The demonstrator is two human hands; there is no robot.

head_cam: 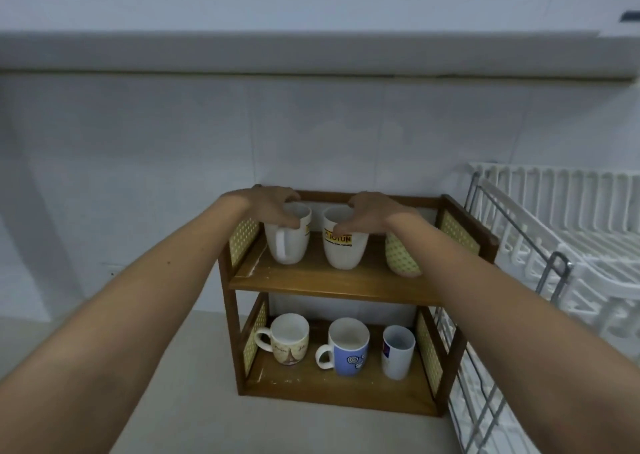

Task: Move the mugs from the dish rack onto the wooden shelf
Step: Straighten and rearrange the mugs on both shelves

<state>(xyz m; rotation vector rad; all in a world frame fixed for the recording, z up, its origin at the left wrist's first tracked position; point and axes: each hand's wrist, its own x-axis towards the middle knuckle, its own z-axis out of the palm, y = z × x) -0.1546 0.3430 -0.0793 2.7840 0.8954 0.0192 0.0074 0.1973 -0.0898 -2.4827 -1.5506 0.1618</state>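
A two-tier wooden shelf (332,285) stands on the counter against the wall. On its top tier, my left hand (273,208) grips the rim of a plain white mug (289,246), and my right hand (367,213) grips the rim of a white mug with a yellow label (343,251). Both mugs rest upright on the board. A yellow-patterned mug (401,259) stands right of them, partly hidden by my right forearm. The lower tier holds a cream picture mug (287,337), a blue and white mug (346,348) and a tall white mug (398,351).
The white dish rack (561,232) with its metal frame stands right of the shelf, touching it; no mugs show in its visible part. A pale countertop (194,367) stretches in front and to the left. A tiled wall and an overhead ledge are behind.
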